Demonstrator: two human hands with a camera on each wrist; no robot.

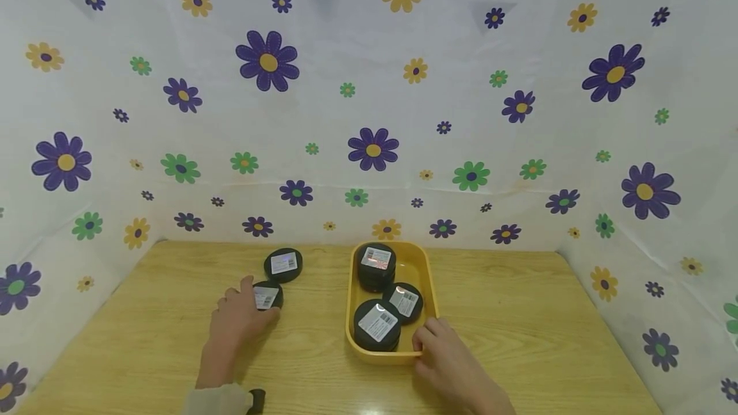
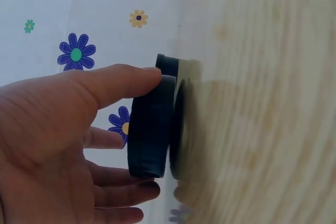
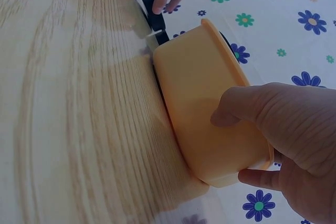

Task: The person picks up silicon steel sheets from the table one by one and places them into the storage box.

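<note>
In the head view my left hand [image 1: 239, 316] grips a round black container [image 1: 268, 297] with a white label on top. The left wrist view has that black container [image 2: 151, 129] between my thumb and fingers, close to the wooden surface; a thin dark disc shape lies beside it, and I cannot tell whether it is a reflection. A second labelled black container [image 1: 283, 265] rests just behind. My right hand [image 1: 452, 364] holds the near right corner of a yellow tray [image 1: 429, 293], its thumb pressed on the outer wall [image 3: 210, 140].
Inside the tray stand a stack of black containers [image 1: 377, 266] at the back, one container [image 1: 403, 303] at the right and more [image 1: 377, 325] in front. White flowered cloth [image 1: 323, 114] rises behind and beside the wooden table [image 1: 519, 312].
</note>
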